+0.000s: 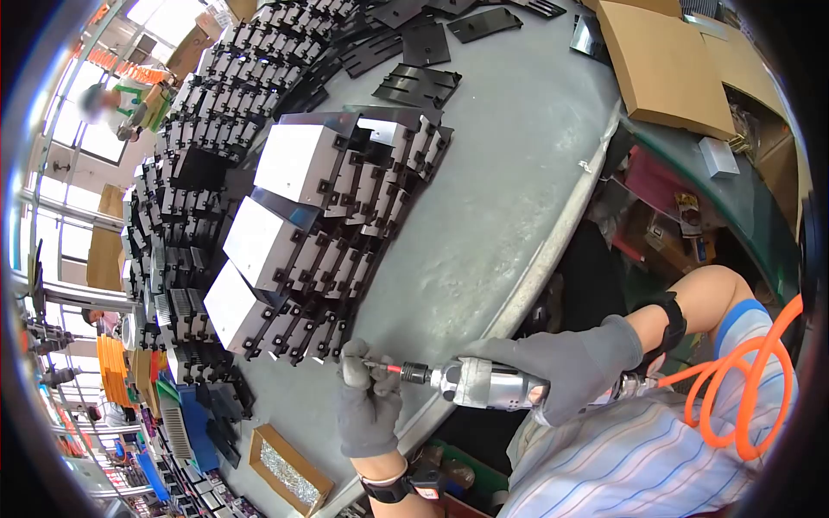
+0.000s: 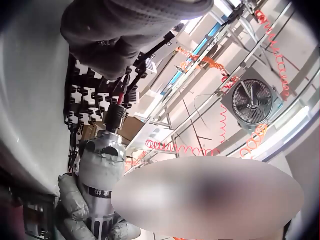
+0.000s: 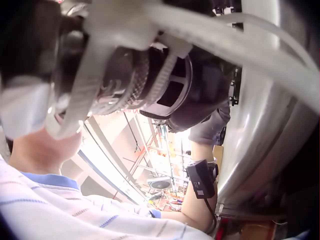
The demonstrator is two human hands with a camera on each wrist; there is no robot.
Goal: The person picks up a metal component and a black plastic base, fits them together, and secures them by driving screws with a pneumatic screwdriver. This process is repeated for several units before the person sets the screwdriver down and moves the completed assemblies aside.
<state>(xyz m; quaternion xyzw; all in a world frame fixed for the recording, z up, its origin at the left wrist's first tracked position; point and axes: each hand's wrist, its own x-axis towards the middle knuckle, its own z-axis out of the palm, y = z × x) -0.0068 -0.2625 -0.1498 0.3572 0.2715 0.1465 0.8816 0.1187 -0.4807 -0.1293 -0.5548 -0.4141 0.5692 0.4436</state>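
My right hand (image 1: 579, 363), in a grey glove, grips the silver body of an air screwdriver (image 1: 488, 384), which lies nearly level and points left. At its nose is a black chuck (image 2: 115, 117) with a slim bit (image 1: 394, 369) that has a red band. My gloved left hand (image 1: 370, 410) is at the bit's tip, its thumb and fingers curled together around that end. Any small piece between those fingertips is hidden. Beyond the left hand stand stacked white blocks with black clips (image 1: 298, 250). In the right wrist view the screwdriver's rear fitting (image 3: 125, 82) fills the upper part.
An open carton of small metal parts (image 1: 289, 470) is at the table's near left. Black plates (image 1: 419, 85) lie on the grey table (image 1: 492, 207) at the far side. An orange coiled hose (image 1: 743, 371) trails from the tool, and cardboard boxes (image 1: 665, 69) stand at right.
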